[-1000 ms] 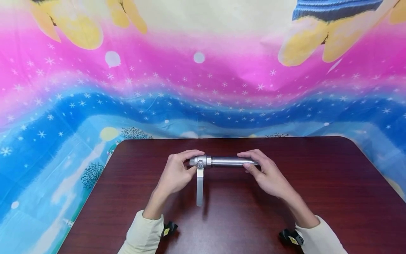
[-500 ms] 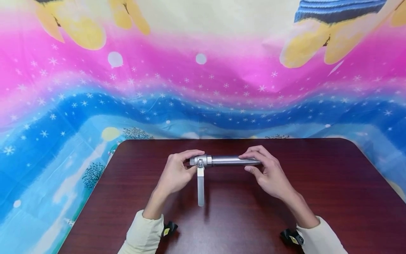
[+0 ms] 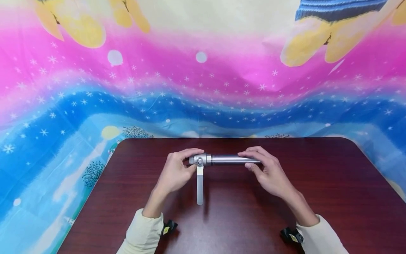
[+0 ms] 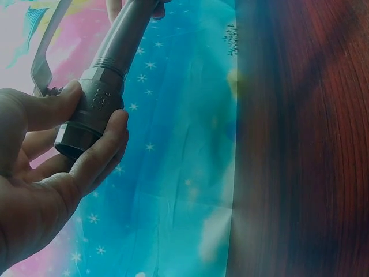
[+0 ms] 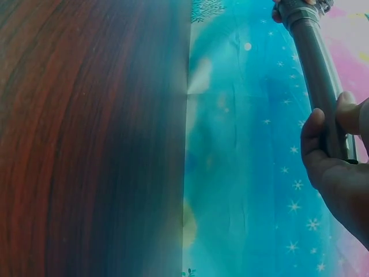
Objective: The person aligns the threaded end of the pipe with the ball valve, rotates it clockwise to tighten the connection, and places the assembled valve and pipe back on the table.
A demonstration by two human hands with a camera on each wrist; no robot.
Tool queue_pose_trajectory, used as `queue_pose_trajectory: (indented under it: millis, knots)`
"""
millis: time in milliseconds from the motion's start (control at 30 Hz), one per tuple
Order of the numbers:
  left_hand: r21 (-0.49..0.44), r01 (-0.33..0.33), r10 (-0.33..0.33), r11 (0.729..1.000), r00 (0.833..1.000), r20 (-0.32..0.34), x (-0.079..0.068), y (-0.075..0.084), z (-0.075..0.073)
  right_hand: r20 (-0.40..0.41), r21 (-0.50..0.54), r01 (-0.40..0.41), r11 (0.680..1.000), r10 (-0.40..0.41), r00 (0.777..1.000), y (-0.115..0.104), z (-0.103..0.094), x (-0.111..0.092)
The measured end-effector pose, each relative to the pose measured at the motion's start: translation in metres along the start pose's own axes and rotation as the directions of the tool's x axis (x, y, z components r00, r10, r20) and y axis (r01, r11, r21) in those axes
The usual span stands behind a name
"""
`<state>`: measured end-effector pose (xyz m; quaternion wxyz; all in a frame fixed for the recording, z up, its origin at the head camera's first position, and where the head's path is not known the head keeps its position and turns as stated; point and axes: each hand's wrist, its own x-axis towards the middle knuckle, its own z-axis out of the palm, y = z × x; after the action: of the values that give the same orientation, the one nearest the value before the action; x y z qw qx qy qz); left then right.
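Observation:
A metal ball valve with a flat lever handle is joined to a straight steel pipe. My left hand grips the valve body between thumb and fingers; in the left wrist view the valve's open end points back toward the palm. The pipe's far end is held by my right hand, thumb below and fingers above in the head view. Threads show where the pipe meets the valve's hex collar. The lever points toward me, and the whole piece lies level above the table.
A dark red-brown wooden table spreads beneath both hands. Behind it hangs a pink and blue printed cloth. A black wrist camera sits at the left cuff, another black camera at the right.
The right thumb lifts slightly off the pipe half a second ago and is against it again now. The valve, its lever and the left hand stay almost in place.

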<state>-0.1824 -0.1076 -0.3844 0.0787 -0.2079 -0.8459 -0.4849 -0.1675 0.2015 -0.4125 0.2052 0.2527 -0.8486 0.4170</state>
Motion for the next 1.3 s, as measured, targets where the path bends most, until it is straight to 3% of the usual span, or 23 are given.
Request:
queue_pose_trajectory:
  millis: [267, 533, 1300]
  knots:
    - [0.002, -0.002, 0.002, 1.000, 1.000, -0.003, 0.0009, 0.0007, -0.0005, 0.049, 0.035, -0.030, 0.999, 0.028, 0.998, 0.0001, -0.0009, 0.0005]
    - [-0.002, 0.001, -0.001, 1.000, 1.000, -0.010, 0.0001, 0.0002, -0.0014, 0.081, -0.004, -0.018, 1.000, 0.018, 0.997, -0.0030, 0.0025, -0.0019]
    - [-0.014, 0.004, -0.004, 1.000, 1.000, 0.006, 0.0001, -0.0005, -0.0028, 0.063, 0.007, -0.017, 1.000, 0.016, 0.998, -0.0018, 0.0003, -0.0017]
